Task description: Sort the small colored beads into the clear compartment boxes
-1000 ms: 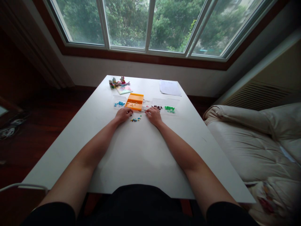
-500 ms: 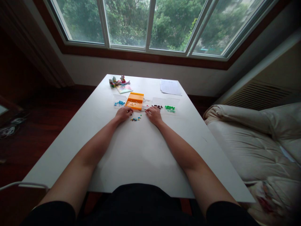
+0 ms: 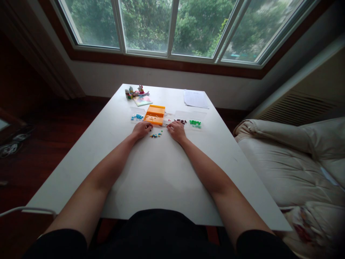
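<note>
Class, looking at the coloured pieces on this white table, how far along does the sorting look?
Done: blue pieces and green pieces sit in separate clear trays, dark ones in another. In hand: the left hand and right hand rest beside the orange plastic tray. Left: a small mixed pile of loose pieces lies between them.

A white table (image 3: 161, 180) is seen; an orange tray (image 3: 154, 114), green pieces (image 3: 194, 123), blue pieces (image 3: 138, 117) and mixed-coloured small pieces (image 3: 156, 135) are shown near its far edge

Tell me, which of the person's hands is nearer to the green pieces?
Right. The right hand rests just left of the green pieces, while the left hand lies farther left, beyond the orange tray.
</note>
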Demonstrator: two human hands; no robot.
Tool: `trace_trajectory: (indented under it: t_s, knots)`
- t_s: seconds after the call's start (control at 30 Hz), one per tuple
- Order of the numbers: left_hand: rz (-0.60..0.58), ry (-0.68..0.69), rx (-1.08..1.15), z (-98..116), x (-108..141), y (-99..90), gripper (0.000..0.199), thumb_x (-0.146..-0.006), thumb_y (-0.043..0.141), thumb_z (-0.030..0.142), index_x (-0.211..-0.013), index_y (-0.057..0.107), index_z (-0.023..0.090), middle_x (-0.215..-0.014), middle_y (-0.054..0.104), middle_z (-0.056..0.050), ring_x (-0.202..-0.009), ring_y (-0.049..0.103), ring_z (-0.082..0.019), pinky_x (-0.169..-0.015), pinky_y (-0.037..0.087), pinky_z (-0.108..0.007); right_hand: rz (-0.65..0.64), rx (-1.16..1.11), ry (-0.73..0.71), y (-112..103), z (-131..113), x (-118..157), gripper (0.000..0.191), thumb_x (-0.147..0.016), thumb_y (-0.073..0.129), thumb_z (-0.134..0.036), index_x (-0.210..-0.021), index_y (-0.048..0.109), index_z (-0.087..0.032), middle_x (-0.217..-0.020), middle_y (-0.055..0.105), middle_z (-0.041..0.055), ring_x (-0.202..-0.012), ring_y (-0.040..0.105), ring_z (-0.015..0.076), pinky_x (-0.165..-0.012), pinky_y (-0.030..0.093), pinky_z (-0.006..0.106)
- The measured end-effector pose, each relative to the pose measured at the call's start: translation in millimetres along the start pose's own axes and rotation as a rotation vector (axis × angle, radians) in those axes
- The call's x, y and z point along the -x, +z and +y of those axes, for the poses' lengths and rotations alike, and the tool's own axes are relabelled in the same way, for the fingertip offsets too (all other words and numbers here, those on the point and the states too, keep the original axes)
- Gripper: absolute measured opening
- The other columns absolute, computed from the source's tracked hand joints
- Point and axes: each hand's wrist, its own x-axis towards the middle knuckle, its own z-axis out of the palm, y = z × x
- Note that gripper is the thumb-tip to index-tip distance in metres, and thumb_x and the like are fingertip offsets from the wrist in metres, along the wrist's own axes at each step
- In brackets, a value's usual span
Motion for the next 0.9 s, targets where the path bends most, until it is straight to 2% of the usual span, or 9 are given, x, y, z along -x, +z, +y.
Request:
trace_trajectory:
  t_s: [0.9]
  knots:
    - [-0.002, 0.008, 0.001, 1.5, 0.9, -0.9, 0.023, -0.089, 0.058, 0.031, -0.096, 0.077, 0.021, -0.094, 0.073, -0.005, -0.08, 0.06, -0.019, -0.074, 0.045, -0.03, 0.02, -0.004, -0.036, 3.8, 4.5, -0.5, 0.017, -0.094, 0.06, -0.028, -0.092, 0.076, -0.022, -0.102, 0.073, 0.0077, -0.11, 0.052, 0.0275, -0.102, 0.036, 0.043]
